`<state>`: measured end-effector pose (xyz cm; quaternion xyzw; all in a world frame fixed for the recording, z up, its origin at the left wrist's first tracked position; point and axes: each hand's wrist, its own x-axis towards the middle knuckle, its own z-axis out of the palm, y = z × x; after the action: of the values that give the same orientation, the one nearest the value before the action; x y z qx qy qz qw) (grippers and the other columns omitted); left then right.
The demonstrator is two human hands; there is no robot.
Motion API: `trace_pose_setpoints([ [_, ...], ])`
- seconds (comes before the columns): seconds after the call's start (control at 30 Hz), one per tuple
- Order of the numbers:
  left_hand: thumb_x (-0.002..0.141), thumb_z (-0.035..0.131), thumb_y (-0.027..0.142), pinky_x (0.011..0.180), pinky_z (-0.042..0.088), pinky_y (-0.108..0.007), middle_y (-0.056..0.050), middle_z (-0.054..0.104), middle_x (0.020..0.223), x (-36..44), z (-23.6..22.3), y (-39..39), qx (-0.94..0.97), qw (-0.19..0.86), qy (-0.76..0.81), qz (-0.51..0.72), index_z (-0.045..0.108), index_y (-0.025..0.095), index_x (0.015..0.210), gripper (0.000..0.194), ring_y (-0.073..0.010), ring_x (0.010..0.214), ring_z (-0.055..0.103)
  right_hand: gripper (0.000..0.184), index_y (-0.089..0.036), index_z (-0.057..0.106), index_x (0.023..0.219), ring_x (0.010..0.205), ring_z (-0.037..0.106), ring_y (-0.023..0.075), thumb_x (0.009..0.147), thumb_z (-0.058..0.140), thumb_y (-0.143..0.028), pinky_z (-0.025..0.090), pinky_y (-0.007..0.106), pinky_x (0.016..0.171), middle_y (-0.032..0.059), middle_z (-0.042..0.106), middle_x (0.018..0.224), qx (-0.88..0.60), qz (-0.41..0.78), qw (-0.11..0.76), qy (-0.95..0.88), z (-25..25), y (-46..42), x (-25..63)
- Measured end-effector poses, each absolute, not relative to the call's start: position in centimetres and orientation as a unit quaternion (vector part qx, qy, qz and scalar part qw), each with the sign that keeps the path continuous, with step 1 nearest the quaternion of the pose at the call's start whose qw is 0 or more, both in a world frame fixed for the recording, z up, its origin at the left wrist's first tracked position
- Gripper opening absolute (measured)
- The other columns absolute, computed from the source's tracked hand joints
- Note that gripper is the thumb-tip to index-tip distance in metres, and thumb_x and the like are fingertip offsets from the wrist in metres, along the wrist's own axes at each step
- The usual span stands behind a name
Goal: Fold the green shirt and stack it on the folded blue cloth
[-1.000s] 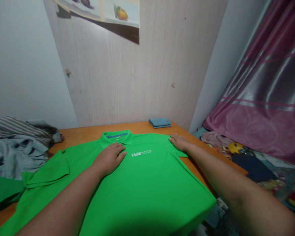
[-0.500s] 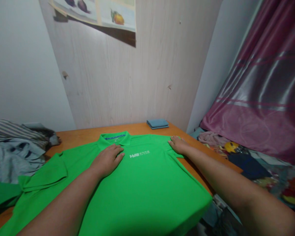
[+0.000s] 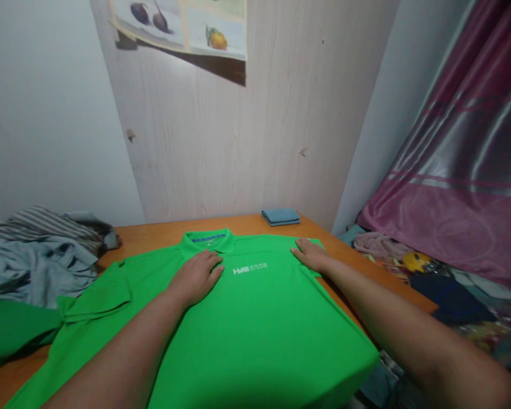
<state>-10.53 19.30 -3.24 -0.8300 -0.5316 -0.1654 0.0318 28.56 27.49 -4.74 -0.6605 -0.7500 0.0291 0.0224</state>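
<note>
Under my fingers, the green shirt is lying front-up across the desk. My left hand is resting just below the collar, my right hand over the nearer shoulder; fingers are stretching out loosely, clutching nothing, apparently weighing the fabric flat. Beyond my right fingers, a folded blue item is sitting apart. Left of my left fingers, a sleeve is doubling over, and heaped clothes are crowding that side.
</note>
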Motion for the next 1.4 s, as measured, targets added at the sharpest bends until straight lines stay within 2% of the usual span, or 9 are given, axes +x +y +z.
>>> trace_pose_setpoints([
  [0.17,0.1,0.04,0.041,0.114,0.039,-0.045,-0.014,0.065,0.132,-9.0,-3.2,19.3,-0.832,0.06,-0.526,-0.167,0.068,0.016,0.125,0.045,-0.0306,0.13,0.055,0.081,-0.012,0.024,0.161,0.155,0.016,0.0288,0.1,0.016,-0.065,0.019,0.048,0.122,0.0136,0.017,0.168,-0.664,0.026,-0.001,-0.748,-4.6,27.8,29.6],
  [0.5,0.102,0.039,0.037,0.105,0.044,-0.042,-0.013,0.066,0.124,-5.6,-2.9,19.9,-0.832,0.078,-0.533,-0.133,0.066,0.018,0.119,0.038,-0.0275,0.121,0.058,0.073,-0.014,0.029,0.159,0.154,0.021,0.0282,0.102,0.023,-0.058,0.021,0.047,0.122,0.0139,0.023,0.166,-0.667,0.026,-0.003,-0.744,-4.5,28.4,32.5],
  [0.67,0.102,0.037,0.037,0.111,0.04,-0.047,-0.013,0.06,0.139,-5.0,-2.9,20.3,-0.822,0.064,-0.557,-0.101,0.063,0.019,0.126,0.04,-0.031,0.135,0.049,0.064,-0.007,0.05,0.146,0.145,0.04,0.0327,0.1,0.04,-0.051,0.032,0.045,0.116,0.0236,0.044,0.155,-0.675,0.034,-0.005,-0.737,-2.2,29.0,29.9],
  [0.73,0.102,0.037,0.037,0.114,0.037,-0.05,-0.014,0.055,0.146,-4.7,-2.9,20.3,-0.815,0.049,-0.57,-0.094,0.061,0.018,0.13,0.041,-0.0332,0.141,0.044,0.063,-0.006,0.053,0.143,0.142,0.044,0.0318,0.101,0.039,-0.051,0.033,0.041,0.115,0.0243,0.047,0.152,-0.666,0.033,0.013,-0.745,-1.4,29.5,27.2],
  [0.9,0.103,0.036,0.039,0.116,0.036,-0.048,-0.014,0.047,0.154,-3.9,-2.7,19.5,-0.797,0.035,-0.596,-0.089,0.054,0.018,0.138,0.045,-0.031,0.143,0.042,0.068,-0.01,0.046,0.149,0.147,0.036,0.0273,0.104,0.022,-0.055,0.028,0.035,0.118,0.0194,0.041,0.158,-0.627,0.045,0.059,-0.775,-1.6,29.6,18.5],
  [1.07,0.101,0.037,0.052,0.117,0.036,-0.04,-0.016,0.041,0.158,-5.5,-2.7,17.9,-0.792,0.026,-0.6,-0.109,0.045,0.016,0.146,0.058,-0.0267,0.144,0.042,0.077,-0.004,0.034,0.155,0.153,0.019,0.0338,0.102,0.024,-0.058,0.019,0.051,0.121,0.0218,0.026,0.164,-0.63,0.061,0.061,-0.772,-4.3,27.9,14.4],
  [1.17,0.101,0.037,0.055,0.117,0.037,-0.042,-0.018,0.045,0.155,-8.5,-2.7,16.7,-0.79,0.026,-0.605,-0.097,0.048,0.015,0.144,0.06,-0.0288,0.142,0.044,0.082,-0.006,0.028,0.158,0.155,0.013,0.0318,0.1,0.021,-0.063,0.013,0.053,0.123,0.0177,0.019,0.167,-0.637,0.056,0.058,-0.767,-5.2,27.5,14.5],
  [1.3,0.101,0.035,0.055,0.114,0.039,-0.046,-0.017,0.053,0.148,-13.8,-2.3,15.1,-0.773,0.054,-0.631,-0.05,0.056,0.017,0.134,0.054,-0.03,0.137,0.049,0.084,-0.006,0.027,0.159,0.155,0.013,0.0314,0.099,0.018,-0.064,0.013,0.053,0.123,0.0168,0.019,0.167,-0.633,0.052,0.059,-0.77,-5.5,27.7,14.9],
  [1.4,0.1,0.041,0.051,0.112,0.039,-0.047,-0.014,0.057,0.143,-18.0,-1.2,13.8,-0.751,0.069,-0.657,-0.026,0.058,0.021,0.129,0.045,-0.0292,0.133,0.052,0.083,-0.007,0.029,0.158,0.155,0.014,0.0318,0.099,0.019,-0.064,0.014,0.054,0.123,0.0173,0.021,0.167,-0.633,0.048,0.065,-0.77,-5.6,27.9,14.8],
])
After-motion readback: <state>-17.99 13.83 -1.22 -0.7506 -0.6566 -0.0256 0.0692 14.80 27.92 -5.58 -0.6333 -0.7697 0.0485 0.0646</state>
